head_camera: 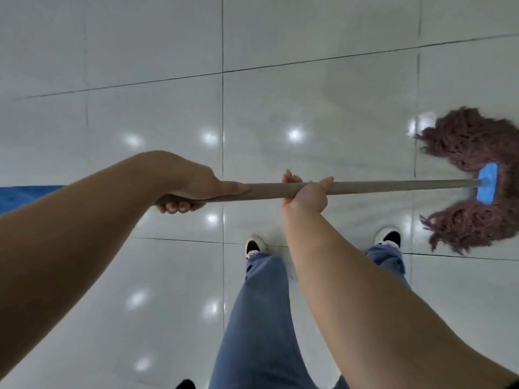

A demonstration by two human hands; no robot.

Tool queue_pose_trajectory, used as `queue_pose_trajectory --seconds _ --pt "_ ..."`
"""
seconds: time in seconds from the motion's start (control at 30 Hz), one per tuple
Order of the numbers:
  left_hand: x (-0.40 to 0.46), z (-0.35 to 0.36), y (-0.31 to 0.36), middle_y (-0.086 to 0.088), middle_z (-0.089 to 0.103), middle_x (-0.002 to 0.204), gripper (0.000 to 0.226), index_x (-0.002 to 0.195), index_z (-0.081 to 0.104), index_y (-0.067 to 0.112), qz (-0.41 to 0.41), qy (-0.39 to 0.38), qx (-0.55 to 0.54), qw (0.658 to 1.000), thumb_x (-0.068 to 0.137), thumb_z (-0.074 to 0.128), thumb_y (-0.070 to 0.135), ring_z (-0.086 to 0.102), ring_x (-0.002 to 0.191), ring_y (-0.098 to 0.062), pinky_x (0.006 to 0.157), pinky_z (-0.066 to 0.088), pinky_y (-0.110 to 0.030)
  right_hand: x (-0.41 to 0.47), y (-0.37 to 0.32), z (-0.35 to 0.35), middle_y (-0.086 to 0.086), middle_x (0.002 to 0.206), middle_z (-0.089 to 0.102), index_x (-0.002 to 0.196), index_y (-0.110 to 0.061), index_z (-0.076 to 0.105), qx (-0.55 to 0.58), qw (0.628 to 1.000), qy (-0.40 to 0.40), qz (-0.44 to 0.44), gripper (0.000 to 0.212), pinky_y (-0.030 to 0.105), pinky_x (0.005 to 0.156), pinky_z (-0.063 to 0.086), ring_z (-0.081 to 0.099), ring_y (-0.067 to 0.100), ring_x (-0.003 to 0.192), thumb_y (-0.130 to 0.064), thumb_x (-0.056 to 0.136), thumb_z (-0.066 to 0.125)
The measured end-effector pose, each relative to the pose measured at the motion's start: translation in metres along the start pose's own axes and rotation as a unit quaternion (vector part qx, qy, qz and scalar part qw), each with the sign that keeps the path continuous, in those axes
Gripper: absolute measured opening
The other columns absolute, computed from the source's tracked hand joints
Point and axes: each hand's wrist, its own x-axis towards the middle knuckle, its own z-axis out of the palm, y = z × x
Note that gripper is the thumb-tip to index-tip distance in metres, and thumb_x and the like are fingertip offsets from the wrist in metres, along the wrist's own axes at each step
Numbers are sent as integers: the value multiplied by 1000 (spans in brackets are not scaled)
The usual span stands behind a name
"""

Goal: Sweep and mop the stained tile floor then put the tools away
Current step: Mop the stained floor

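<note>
The left hand (191, 189) grips the near end of the mop handle (379, 187), fingers curled under the pole and thumb laid along its top. Further along the same pole, toward the mop end, the right hand (307, 192) holds it too, thumb and fingers wrapped round from below. The grey handle runs almost level across the view from the left hand, through the right hand, out to the blue clamp (488, 187) well beyond the right hand. From that clamp the brownish-purple mop head (474, 175) spreads in two thick bunches of strands, one on the far side of the pole and one on the near side, lying on the glossy white tile floor (157, 113); its outer strands reach the picture's right edge. Below the hands stand two legs in blue jeans (258, 318), with a black-and-white shoe (254, 245) beneath the right hand and the other shoe (389, 237) just beside the near bunch of the mop head. Dark grout lines cross the floor ahead of both hands, where bare tile stretches away with light spots reflected on it. Beyond the left forearm, at the picture's left edge, lies a strip of something blue (25, 196); what it is cannot be told.
</note>
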Motion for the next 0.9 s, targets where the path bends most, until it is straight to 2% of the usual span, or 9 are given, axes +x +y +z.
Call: queue_pose_trajectory --seconds 0.07,0.2,0.33,0.47,0.53,0.6,0.73,0.83,0.9 --pt "10 4 77 0 39 38 78 48 41 14 26 -10 -3 1000 61 35 90 32 30 -14 41 31 -18 30 -74 -12 11 63 53 98 -10 39 3 1000 18 -14 37 26 46 56 58 18 34 -47 95 44" --pt "19 19 246 2 41 34 76 56 44 12 101 -17 -13 995 69 36 86 34 27 -13 38 34 -15 81 -237 -39 10 61 52 81 -10 39 -5 997 51 -64 38 19 43 50 52 17 40 -44 97 44" --pt "12 67 444 3 37 27 64 69 42 10 205 -57 -47 976 83 36 72 30 20 -11 34 32 -10 117 -428 -94 7 62 46 89 -8 41 -2 984 113 -137 30 15 35 43 46 14 49 -36 97 47" --pt "-4 124 562 3 33 33 54 75 41 13 233 -115 -128 957 85 38 66 25 20 -9 40 25 -7 128 -543 -150 7 69 50 81 -11 42 -16 975 158 -156 24 15 37 45 49 15 54 -28 97 48" --pt "-7 142 585 3 37 27 59 71 40 13 226 -131 -109 959 84 34 70 33 18 -12 39 37 -9 131 -566 -168 7 72 51 80 -10 44 -12 973 170 -158 23 16 39 47 52 16 56 -23 98 46" --pt "-4 150 588 -1 42 25 65 70 42 8 214 -140 -93 962 84 33 72 43 20 -15 34 44 -18 135 -565 -178 8 73 53 79 -10 45 -7 972 170 -160 24 19 42 51 54 18 58 -24 98 46" --pt "12 149 546 -4 46 30 61 64 45 6 200 -120 -100 967 92 37 61 43 19 -13 32 37 -11 138 -521 -174 9 76 52 80 -10 44 5 976 170 -135 25 26 49 57 55 20 60 -28 97 47" --pt "23 132 490 2 39 29 60 69 41 9 202 -102 -104 969 88 36 66 34 19 -10 34 30 -8 132 -467 -158 9 71 51 82 -9 43 19 984 138 -112 30 18 38 47 50 17 52 -34 97 47" --pt "29 116 439 2 37 27 65 68 42 8 202 -89 -85 972 87 34 69 33 20 -11 34 30 -8 125 -418 -142 10 67 50 91 -8 43 9 989 114 -97 32 15 36 43 46 15 48 -39 96 46"
